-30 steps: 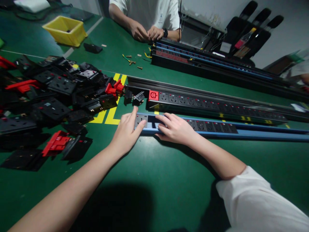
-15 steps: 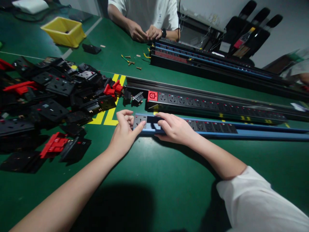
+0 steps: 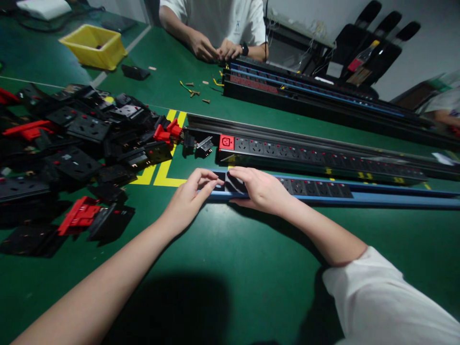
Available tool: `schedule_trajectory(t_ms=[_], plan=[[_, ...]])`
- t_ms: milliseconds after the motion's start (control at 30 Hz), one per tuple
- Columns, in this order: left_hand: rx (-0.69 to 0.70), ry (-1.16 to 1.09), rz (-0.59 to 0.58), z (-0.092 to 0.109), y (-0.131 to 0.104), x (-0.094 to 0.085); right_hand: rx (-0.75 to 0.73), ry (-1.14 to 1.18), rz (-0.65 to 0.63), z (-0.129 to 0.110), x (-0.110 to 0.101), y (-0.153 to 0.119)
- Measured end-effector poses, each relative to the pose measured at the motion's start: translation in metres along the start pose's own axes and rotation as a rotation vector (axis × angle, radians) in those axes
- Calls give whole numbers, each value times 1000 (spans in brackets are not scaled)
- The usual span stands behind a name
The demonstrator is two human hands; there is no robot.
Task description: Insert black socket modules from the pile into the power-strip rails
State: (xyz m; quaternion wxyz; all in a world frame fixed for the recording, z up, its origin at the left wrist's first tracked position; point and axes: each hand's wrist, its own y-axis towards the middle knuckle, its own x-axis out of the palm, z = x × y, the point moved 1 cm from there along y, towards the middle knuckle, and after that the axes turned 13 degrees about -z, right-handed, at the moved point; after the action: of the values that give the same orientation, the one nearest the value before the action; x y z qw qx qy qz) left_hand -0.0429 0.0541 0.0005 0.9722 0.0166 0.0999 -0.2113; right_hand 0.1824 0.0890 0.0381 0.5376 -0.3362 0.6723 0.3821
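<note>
A long blue rail lies in front of me, with a row of black socket modules set in it. At its left end is my left hand, thumb and fingertips nearly meeting just over the channel, with nothing plainly visible between them. My right hand rests over the rail, its fingers bent across a black socket module that sits in the channel and is partly hidden. Behind the blue rail lies a black rail holding a red socket and several black ones.
Loose black and red socket modules are heaped at the left. A yellow bin stands behind them. Across the table, a person's hands are near more rails. Small screws lie mid-table.
The black module at the rail's left end has slid right, under my right fingers. My left hand has moved slightly right, and its thumb no longer lies on the module.
</note>
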Motion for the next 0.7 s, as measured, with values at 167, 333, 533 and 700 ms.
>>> schedule_trajectory(t_ms=[167,333,533,700], plan=[[7,-21,-30,-1,0,0,-28,-55,0,0,1,0],[6,4,-23,0,-1,-1,-22,-94,-10,-1,2,0],[-36,18,68,-2,0,-1,-27,-150,-8,-1,1,-1],[-60,67,157,0,1,-2,10,-132,-19,-2,0,-2]])
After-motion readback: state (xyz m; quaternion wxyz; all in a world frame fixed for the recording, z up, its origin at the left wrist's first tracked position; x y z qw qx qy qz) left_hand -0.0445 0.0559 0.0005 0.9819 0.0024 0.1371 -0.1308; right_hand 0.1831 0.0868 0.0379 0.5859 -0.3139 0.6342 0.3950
